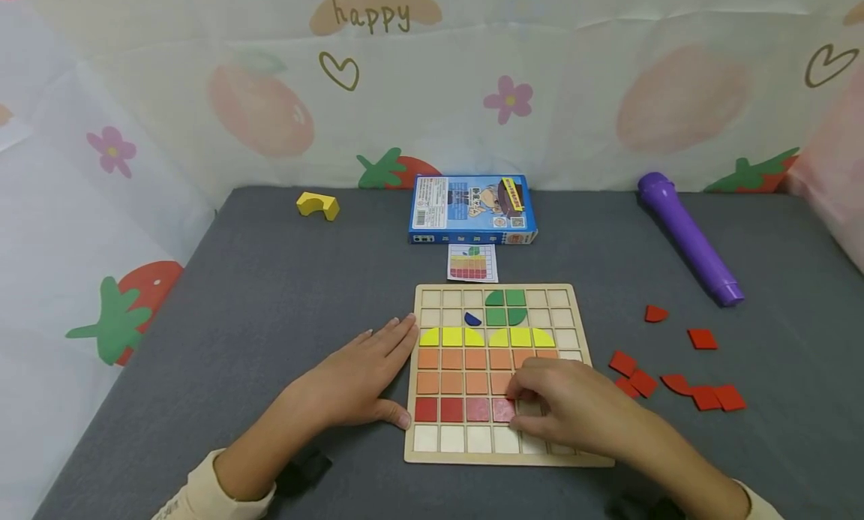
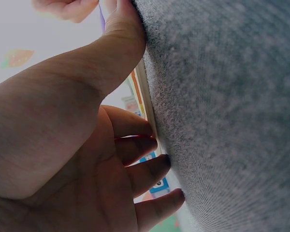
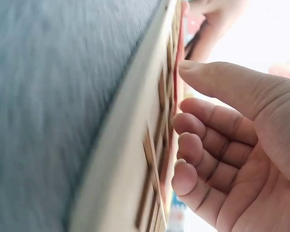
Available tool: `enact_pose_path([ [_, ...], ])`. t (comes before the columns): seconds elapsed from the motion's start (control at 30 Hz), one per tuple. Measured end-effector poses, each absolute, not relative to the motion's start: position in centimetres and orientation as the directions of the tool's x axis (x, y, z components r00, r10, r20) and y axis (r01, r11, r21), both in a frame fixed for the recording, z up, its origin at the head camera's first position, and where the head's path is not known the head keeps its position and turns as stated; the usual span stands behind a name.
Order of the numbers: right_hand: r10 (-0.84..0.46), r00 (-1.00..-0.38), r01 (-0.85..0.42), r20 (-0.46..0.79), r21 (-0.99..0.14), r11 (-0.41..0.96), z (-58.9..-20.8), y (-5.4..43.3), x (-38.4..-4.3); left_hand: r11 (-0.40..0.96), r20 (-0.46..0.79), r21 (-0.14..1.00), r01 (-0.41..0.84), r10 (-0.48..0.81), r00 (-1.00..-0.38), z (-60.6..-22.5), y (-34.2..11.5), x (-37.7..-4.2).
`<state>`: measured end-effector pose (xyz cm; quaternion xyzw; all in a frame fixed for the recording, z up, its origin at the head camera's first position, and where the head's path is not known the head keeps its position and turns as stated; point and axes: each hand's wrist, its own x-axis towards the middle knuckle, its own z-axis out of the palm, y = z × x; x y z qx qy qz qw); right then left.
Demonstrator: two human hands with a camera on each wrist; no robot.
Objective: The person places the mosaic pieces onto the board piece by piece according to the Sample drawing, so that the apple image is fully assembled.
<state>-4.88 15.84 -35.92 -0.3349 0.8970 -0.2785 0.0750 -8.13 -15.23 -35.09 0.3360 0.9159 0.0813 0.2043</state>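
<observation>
A wooden grid board point(image 1: 509, 460) lies on the table, holding green, blue, yellow, orange and red tiles. My right hand point(image 1: 574, 400) is over its lower right part, fingers bent. Thumb and forefinger stand apart at the right end of the red row, beside the fourth red tile point(image 1: 502, 410). From the right wrist, the thumb tip meets the red strip of tiles point(image 3: 178, 63), and nothing shows between thumb and fingers. My left hand point(image 1: 358, 377) rests at the board's left edge with its fingers extended, thumb and fingertips against the wood.
Several loose red tiles point(image 1: 702, 340) are scattered right of the board. Behind it lie a small pattern card point(image 1: 472, 263) and a blue box point(image 1: 466, 205). A purple tube-shaped thing point(image 1: 688, 235) is at the back right, a yellow arch block point(image 1: 317, 205) at the back left.
</observation>
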Motion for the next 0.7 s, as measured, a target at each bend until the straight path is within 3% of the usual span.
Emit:
enact_pose_path([
  [0.4, -0.491, -0.868, -0.464, 0.073, -0.471, 0.750, -35.6, 24.6, -4.9, 0.755, -0.320, 0.285, 0.591, 0.656, -0.683, -35.2, -15.2, -8.1],
  [0.7, -0.493, -0.862, -0.483, 0.117, -0.488, 0.727, -37.1, 28.3, -4.0, 0.778, -0.344, 0.263, 0.571, 0.629, -0.697, -35.3, -15.1, -8.2],
])
